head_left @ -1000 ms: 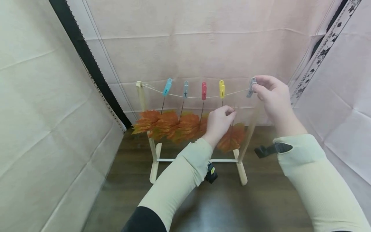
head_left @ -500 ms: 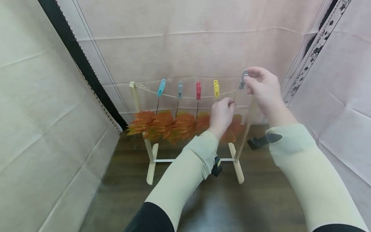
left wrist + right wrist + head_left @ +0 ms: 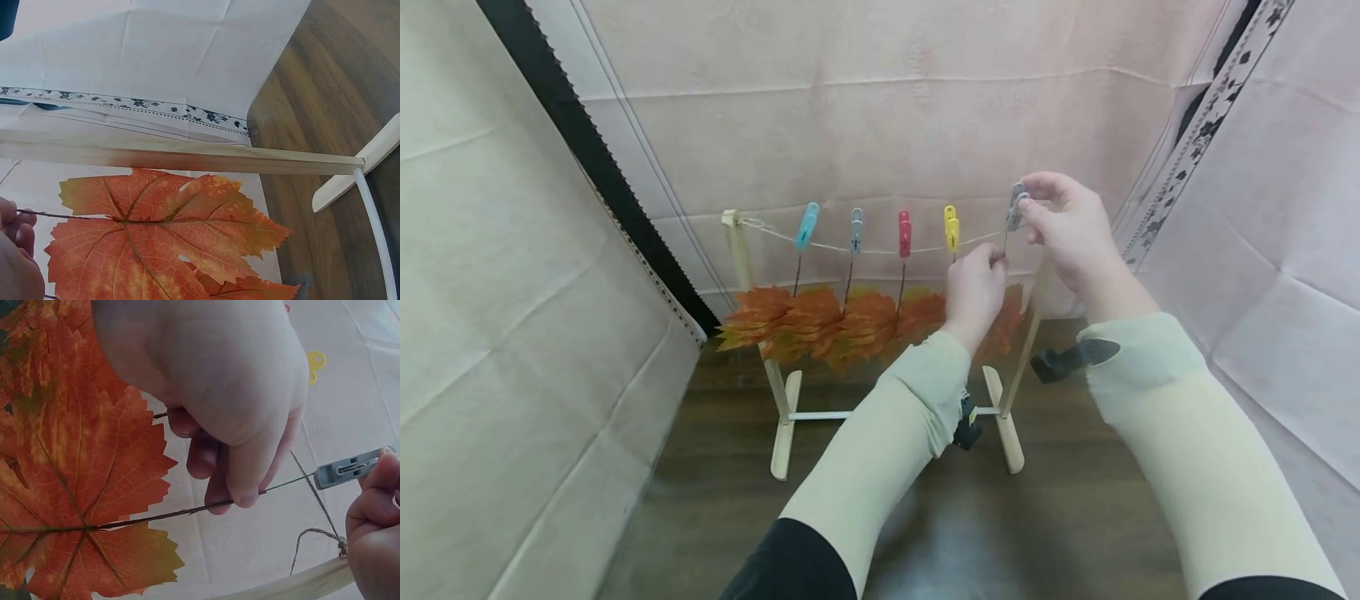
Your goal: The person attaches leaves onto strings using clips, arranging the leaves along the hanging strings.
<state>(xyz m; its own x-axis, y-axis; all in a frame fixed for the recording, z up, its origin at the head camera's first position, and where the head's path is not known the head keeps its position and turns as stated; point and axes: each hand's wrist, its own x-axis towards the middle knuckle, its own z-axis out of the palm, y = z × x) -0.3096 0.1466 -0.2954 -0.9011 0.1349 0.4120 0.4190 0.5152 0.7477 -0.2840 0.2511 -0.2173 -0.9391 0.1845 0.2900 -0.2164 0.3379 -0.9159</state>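
Observation:
My left hand (image 3: 976,287) pinches the dark stem (image 3: 156,517) of an orange-red artificial maple leaf (image 3: 150,231) between thumb and fingers. That leaf hangs at the right end of a row, partly behind my left wrist in the head view. Just above and to the right, my right hand (image 3: 1067,225) holds a grey clothespin (image 3: 350,470) by its handle end. The clothespin's nose meets the thin tip of the stem, close by the string (image 3: 981,239). Blue (image 3: 807,225), grey (image 3: 856,230), red (image 3: 905,233) and yellow (image 3: 952,228) clothespins hold other leaves (image 3: 805,321) on the string.
A wooden stand (image 3: 781,450) with two posts carries the string, and a white crossbar (image 3: 820,415) joins its feet. It stands on a dark wood-grain surface (image 3: 715,517). Pale cloth (image 3: 880,125) hangs behind and at both sides.
The left hand has risen with the leaf stem, lifting the leaf. The right hand has brought the grey clothespin left to the stem's tip. The head view has shifted slightly.

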